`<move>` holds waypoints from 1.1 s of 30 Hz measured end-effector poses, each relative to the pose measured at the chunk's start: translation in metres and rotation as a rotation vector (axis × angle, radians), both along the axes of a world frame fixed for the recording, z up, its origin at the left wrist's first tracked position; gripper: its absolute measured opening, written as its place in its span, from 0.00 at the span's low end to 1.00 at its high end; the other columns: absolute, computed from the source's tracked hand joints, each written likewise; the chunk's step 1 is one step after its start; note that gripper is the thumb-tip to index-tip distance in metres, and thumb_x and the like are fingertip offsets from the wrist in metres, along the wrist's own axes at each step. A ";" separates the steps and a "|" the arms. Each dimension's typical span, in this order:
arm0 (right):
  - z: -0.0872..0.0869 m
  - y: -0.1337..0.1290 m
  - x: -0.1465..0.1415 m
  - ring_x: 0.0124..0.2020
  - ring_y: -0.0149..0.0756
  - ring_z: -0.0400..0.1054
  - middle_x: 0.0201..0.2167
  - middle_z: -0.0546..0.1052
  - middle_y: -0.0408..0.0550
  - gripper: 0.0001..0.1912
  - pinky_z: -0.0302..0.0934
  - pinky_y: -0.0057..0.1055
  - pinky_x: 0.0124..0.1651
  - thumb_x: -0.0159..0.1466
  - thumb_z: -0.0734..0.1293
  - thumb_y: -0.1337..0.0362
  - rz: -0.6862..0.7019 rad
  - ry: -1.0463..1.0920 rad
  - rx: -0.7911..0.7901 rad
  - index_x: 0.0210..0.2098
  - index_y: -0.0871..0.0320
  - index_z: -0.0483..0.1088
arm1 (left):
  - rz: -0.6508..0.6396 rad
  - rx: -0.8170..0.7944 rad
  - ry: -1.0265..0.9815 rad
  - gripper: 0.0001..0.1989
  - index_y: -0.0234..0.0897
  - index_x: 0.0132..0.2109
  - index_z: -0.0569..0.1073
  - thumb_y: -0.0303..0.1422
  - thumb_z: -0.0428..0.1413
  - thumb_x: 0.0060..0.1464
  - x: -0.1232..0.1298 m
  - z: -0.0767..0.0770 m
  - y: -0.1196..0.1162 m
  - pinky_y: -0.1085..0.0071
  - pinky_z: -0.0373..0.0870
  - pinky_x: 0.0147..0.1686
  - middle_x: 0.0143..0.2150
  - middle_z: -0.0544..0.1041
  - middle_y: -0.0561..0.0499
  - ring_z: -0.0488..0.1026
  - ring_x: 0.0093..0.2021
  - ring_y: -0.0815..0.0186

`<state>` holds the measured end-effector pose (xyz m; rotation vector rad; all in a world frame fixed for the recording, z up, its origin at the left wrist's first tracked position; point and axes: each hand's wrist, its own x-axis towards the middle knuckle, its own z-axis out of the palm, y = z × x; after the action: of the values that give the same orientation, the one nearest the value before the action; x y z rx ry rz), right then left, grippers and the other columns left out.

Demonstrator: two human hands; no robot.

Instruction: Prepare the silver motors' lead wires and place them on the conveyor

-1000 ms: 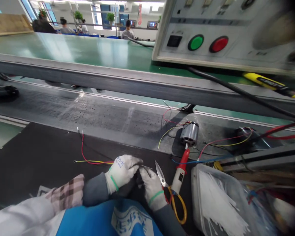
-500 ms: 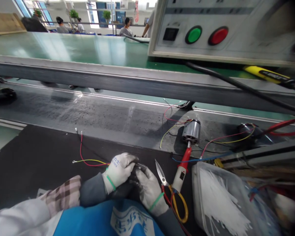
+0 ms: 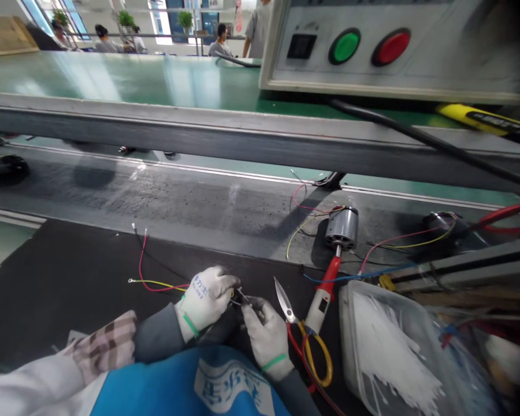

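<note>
Both hands are in white work gloves with green wrist bands, close together just above the black mat [image 3: 60, 277]. The left hand [image 3: 205, 300] is closed, its fingers pinching a thin metal piece [image 3: 242, 297] with a fine wire at the end; the piece is too small to identify. The right hand [image 3: 266, 341] is partly closed, its fingertips [image 3: 253, 303] on the same piece from the other side, so the piece sits between the hands.

Red, yellow and black wire leads [image 3: 156, 286] lie on the mat just left of the left hand. Just right of the right hand are scissors with yellow and red handles [image 3: 285, 301], blades open. Beyond them is a red and white soldering iron [image 3: 323, 297], its tip near a silver electric motor [image 3: 342, 227] with coloured leads, which sits on the grey belt [image 3: 112, 196]. Further right of the right hand is a clear plastic tub [image 3: 351, 346] of white cable ties [image 3: 385, 346]. A control box with green and red buttons [image 3: 385, 75] stands ahead.
</note>
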<state>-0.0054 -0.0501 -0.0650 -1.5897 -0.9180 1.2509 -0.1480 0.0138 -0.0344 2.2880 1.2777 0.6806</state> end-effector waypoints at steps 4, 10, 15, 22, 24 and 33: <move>0.002 0.001 0.000 0.26 0.36 0.68 0.25 0.73 0.47 0.17 0.65 0.32 0.29 0.54 0.64 0.53 0.003 -0.007 0.006 0.34 0.61 0.68 | -0.043 0.030 0.098 0.13 0.40 0.40 0.74 0.28 0.46 0.51 0.000 0.000 -0.002 0.70 0.65 0.32 0.32 0.71 0.49 0.68 0.32 0.65; 0.008 0.002 -0.001 0.29 0.36 0.69 0.27 0.74 0.48 0.16 0.65 0.30 0.31 0.53 0.65 0.53 -0.021 0.043 0.006 0.33 0.60 0.68 | -0.120 0.033 0.155 0.14 0.42 0.43 0.73 0.29 0.46 0.51 0.003 0.001 -0.002 0.69 0.66 0.35 0.35 0.72 0.49 0.69 0.35 0.64; 0.009 0.002 -0.002 0.29 0.36 0.69 0.27 0.75 0.48 0.18 0.65 0.30 0.30 0.52 0.66 0.52 -0.061 0.137 -0.023 0.33 0.60 0.69 | -0.117 0.045 0.180 0.15 0.42 0.43 0.73 0.30 0.45 0.52 0.001 0.002 -0.001 0.69 0.66 0.35 0.35 0.72 0.49 0.69 0.35 0.64; 0.003 0.000 0.001 0.31 0.37 0.70 0.31 0.76 0.48 0.16 0.65 0.30 0.32 0.53 0.66 0.53 -0.044 0.148 -0.028 0.34 0.59 0.68 | -0.144 0.069 0.242 0.14 0.42 0.42 0.73 0.30 0.45 0.52 0.002 0.005 0.000 0.69 0.67 0.34 0.35 0.72 0.48 0.70 0.35 0.64; 0.003 0.000 0.001 0.31 0.37 0.70 0.31 0.75 0.48 0.16 0.65 0.30 0.32 0.53 0.65 0.53 -0.039 0.143 -0.032 0.34 0.59 0.68 | -0.137 0.070 0.251 0.14 0.42 0.41 0.73 0.30 0.45 0.53 0.002 0.007 0.001 0.69 0.67 0.34 0.34 0.72 0.48 0.70 0.35 0.64; 0.013 0.005 0.000 0.31 0.38 0.69 0.27 0.76 0.47 0.11 0.63 0.31 0.34 0.54 0.62 0.58 0.036 -0.030 0.006 0.33 0.59 0.69 | -0.302 0.107 0.250 0.14 0.42 0.43 0.71 0.31 0.45 0.52 0.011 0.006 0.000 0.69 0.67 0.33 0.37 0.73 0.49 0.69 0.34 0.63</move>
<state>-0.0052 -0.0447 -0.0517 -1.5968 -0.9721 1.2510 -0.1367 0.0141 -0.0288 2.6461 0.9825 0.3753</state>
